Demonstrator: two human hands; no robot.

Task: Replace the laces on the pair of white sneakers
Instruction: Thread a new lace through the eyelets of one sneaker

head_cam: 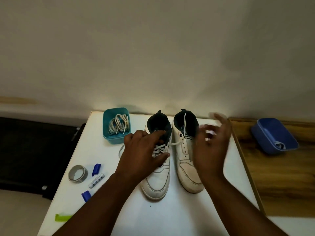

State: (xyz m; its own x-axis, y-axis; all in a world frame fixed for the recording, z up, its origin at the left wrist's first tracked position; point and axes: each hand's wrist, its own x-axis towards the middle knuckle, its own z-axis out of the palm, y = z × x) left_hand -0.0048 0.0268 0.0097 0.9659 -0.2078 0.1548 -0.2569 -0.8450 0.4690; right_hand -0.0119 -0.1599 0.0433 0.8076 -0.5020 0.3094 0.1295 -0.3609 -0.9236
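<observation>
Two scuffed white sneakers, dark-lined, one laced; left hand rests spread on its laces; right hand blurred, open, holding nothing

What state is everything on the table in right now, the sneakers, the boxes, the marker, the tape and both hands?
Left sneaker: upright, laced.
Right sneaker: upright, eyelets mostly empty.
Teal box: open, holding coiled laces.
Blue box: open, tilted.
Marker: uncapped, lying flat.
Tape roll: lying flat.
Left hand: resting on left sneaker's laces.
Right hand: open, blurred, above right sneaker.
</observation>
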